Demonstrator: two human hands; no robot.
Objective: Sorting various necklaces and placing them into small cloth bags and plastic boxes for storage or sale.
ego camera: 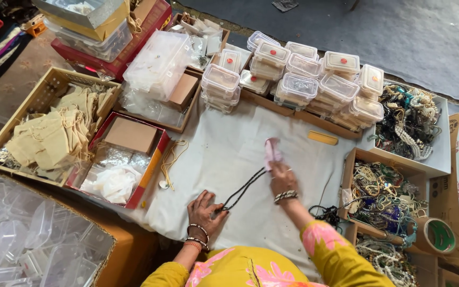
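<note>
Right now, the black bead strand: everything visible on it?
The black strand is a thin, dark string of what look like tiny beads, doubled into two close lines. It runs taut and diagonal above the white cloth, from the left hand, which pins its lower end, up to the right hand, which also holds a pink piece.
</note>
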